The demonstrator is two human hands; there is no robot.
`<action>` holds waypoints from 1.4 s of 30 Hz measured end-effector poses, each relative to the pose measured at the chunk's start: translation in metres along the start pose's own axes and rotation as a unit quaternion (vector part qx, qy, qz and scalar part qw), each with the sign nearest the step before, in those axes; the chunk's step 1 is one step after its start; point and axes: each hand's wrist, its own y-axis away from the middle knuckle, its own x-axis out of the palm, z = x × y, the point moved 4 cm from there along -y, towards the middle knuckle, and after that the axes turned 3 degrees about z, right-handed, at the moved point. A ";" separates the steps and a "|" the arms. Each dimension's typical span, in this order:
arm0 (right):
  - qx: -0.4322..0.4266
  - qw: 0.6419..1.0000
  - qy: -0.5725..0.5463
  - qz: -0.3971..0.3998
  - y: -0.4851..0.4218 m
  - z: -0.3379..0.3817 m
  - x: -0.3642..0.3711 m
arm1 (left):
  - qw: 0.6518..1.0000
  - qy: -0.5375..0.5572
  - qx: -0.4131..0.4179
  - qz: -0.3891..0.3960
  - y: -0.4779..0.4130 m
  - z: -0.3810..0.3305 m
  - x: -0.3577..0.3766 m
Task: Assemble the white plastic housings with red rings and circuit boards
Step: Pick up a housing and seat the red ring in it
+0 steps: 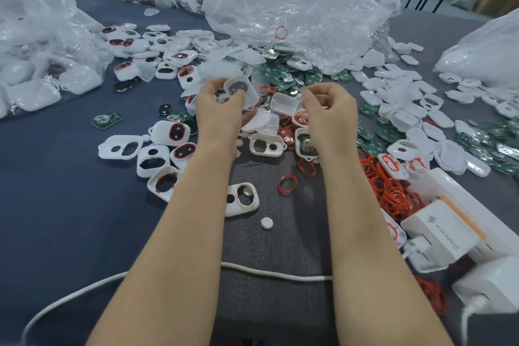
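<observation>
My left hand (217,105) grips a white plastic housing (242,90) with a dark oval window, held tilted above the table. My right hand (327,105) is curled with fingertips pinched together; what it pinches is too small to make out. Between and below the hands lie white housings (266,144), one with a green circuit board (307,146) seated in it. Loose red rings (287,183) lie in front, and a big heap of red rings (390,188) sits at the right. Green circuit boards (280,70) are piled behind the hands.
Crumpled clear plastic bags (280,3) stand behind and at the left (36,45). Finished and empty housings (168,132) are scattered left; white covers (407,98) spread right. A white power strip with charger (443,230) sits at the near right, its cable (269,272) crossing under my forearms.
</observation>
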 end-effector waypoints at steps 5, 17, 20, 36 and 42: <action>-0.071 0.977 0.173 0.100 0.007 0.005 0.014 | 0.998 0.031 0.000 -0.055 -0.001 -0.002 -0.006; -0.112 0.925 0.330 0.152 0.018 -0.001 0.048 | 0.990 0.030 0.057 -0.123 -0.002 -0.016 -0.020; -0.143 0.930 0.304 0.146 0.019 0.004 0.050 | 0.983 0.066 0.073 -0.152 -0.003 -0.020 -0.027; -0.218 0.846 0.373 0.313 0.050 0.018 0.089 | 0.966 0.134 0.099 -0.198 -0.002 -0.021 -0.029; -0.197 0.838 0.413 0.298 0.047 0.017 0.080 | 0.974 0.126 0.086 -0.170 -0.003 -0.016 -0.023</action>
